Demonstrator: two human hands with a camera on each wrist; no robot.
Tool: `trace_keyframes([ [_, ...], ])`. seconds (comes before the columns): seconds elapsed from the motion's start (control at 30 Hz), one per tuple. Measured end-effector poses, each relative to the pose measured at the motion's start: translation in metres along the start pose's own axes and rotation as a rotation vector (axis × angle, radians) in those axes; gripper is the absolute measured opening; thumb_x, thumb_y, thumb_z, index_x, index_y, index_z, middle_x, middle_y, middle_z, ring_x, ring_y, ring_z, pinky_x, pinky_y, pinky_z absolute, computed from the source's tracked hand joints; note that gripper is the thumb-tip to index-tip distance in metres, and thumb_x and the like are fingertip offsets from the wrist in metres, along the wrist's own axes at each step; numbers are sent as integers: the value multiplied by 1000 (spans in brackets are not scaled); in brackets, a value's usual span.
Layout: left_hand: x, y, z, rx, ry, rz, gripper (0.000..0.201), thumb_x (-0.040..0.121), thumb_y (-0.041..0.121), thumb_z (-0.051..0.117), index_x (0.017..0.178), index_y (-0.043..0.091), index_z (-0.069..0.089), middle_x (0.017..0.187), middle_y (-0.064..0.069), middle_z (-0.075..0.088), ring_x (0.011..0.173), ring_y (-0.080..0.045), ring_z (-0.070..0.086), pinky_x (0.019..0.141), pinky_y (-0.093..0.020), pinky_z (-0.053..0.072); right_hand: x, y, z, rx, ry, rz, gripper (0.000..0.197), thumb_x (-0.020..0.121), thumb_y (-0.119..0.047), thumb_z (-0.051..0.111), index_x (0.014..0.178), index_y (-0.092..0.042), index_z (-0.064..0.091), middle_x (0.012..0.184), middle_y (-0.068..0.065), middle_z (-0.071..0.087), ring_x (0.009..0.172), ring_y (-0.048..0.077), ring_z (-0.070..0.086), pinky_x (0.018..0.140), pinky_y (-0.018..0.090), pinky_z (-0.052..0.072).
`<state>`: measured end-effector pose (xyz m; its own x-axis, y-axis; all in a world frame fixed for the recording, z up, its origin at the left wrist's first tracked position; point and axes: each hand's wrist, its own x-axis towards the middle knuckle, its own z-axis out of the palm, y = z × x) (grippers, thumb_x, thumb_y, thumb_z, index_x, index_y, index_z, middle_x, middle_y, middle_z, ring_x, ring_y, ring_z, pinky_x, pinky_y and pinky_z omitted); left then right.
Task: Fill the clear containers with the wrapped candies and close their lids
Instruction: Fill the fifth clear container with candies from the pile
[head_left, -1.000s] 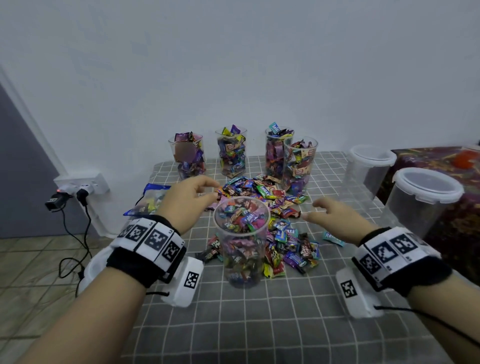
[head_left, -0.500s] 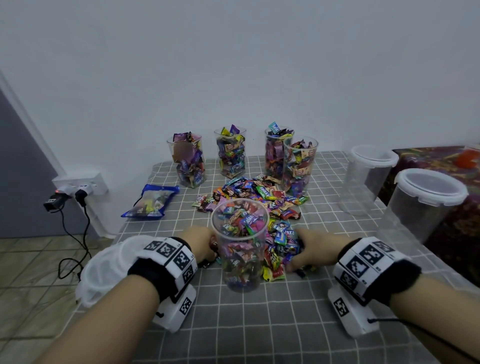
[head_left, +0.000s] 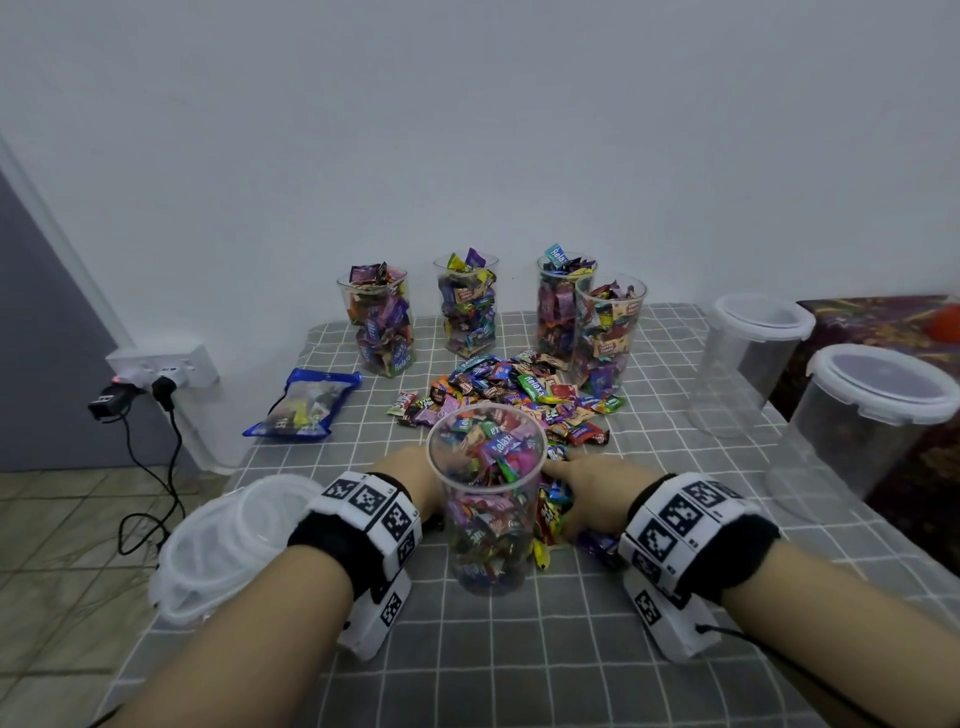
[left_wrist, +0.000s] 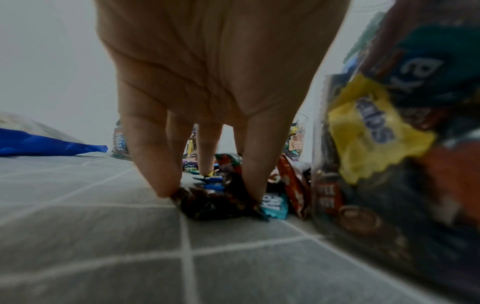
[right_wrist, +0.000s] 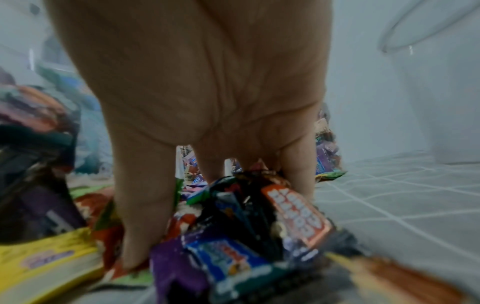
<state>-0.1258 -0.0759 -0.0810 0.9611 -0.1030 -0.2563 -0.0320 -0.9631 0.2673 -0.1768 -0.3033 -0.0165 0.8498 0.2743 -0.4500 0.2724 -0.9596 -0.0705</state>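
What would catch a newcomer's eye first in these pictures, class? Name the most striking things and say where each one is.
First, the bright heap of wrapped candies in the middle of the grey checked table, with a tall clear container of candies standing open just in front of it. The left hand and right hand reach into the candies on either side of it. Four more filled containers line the wall behind.

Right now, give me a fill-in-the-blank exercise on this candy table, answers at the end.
1. The container between the two hands has no ___ on it.
2. The left hand pinches a dark-wrapped ___ on the tablecloth.
3. The two lidded tubs on the right hold ___ candies.
4. The cups by the wall number ___.

Answers: lid; candy; no; four
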Motion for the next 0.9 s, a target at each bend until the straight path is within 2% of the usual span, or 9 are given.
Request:
trace_keyframes([
  [0.1, -31, 17, -17, 51, -18, 126, 32, 94, 22, 49, 123, 27, 59, 128, -2, 59, 116, -22, 56, 101, -39, 44, 0, 0, 0, -30, 46, -14, 74, 85, -41, 64, 148, -33, 26, 141, 9, 43, 126, 27, 43, 100, 39, 42],
  [0.2, -49, 27, -27, 29, -18, 134, 35, 94, 23, 49, 128, 30, 56, 133, -1, 54, 120, -23, 53, 104, -37, 41, 1, -1, -2, -14, 62, -22, 66, 86, -39, 62, 145, -31, 34, 138, 8, 46, 125, 26, 44, 101, 39, 42],
  [0.4, -62, 36, -33, 3, 16, 117, 30, 95, 20, 49, 122, 27, 60, 124, -2, 60, 110, -21, 58, 98, -32, 45, -4, -1, -2, 40, 167, -28, 37, 89, -30, 58, 125, -21, 55, 119, 6, 59, 110, 24, 54, 86, 32, 46],
  [0.53, -54, 33, -25, -27, 0, 35, 30, 92, 18, 52, 120, 26, 60, 125, 0, 58, 112, -22, 57, 99, -33, 44, -5, 2, -2, 72, 249, -27, 32, 91, -23, 55, 123, -18, 57, 118, 7, 62, 109, 24, 56, 89, 32, 45],
  [0.6, -38, 23, -17, -125, 64, -53, 31, 83, 21, 60, 113, 17, 64, 118, -7, 64, 105, -26, 62, 94, -40, 50, -7, 3, -2, 98, 275, -28, 33, 92, -22, 55, 124, -17, 58, 119, 7, 62, 111, 25, 55, 89, 31, 44],
  [0.67, -7, -1, 4, -105, 83, -69, 35, 77, 22, 62, 110, 8, 64, 110, -12, 67, 100, -30, 64, 87, -43, 54, -9, 4, -2, 138, 303, -26, 33, 92, -22, 55, 124, -16, 58, 120, 7, 61, 112, 24, 54, 89, 30, 42],
  [0.77, -40, 24, -18, -157, 103, -21, 35, 79, 25, 59, 113, 15, 64, 117, -9, 64, 104, -28, 62, 91, -43, 51, -13, 5, -4, 186, 378, -24, 32, 92, -20, 54, 123, -15, 58, 118, 7, 59, 111, 23, 53, 87, 28, 41],
  [0.83, -58, 37, -30, -99, 107, 31, 30, 88, 23, 57, 118, 22, 62, 121, -5, 62, 109, -26, 59, 98, -39, 47, -15, 6, -4, 210, 434, -21, 32, 92, -19, 53, 123, -14, 58, 116, 7, 58, 110, 22, 52, 87, 28, 39],
  [0.9, -64, 39, -36, -27, 151, 59, 31, 92, 22, 55, 122, 26, 60, 122, -5, 62, 111, -25, 59, 98, -36, 46, -17, 7, -5, 261, 492, -30, 31, 91, -18, 54, 121, -13, 59, 114, 6, 57, 108, 21, 50, 85, 28, 37],
])
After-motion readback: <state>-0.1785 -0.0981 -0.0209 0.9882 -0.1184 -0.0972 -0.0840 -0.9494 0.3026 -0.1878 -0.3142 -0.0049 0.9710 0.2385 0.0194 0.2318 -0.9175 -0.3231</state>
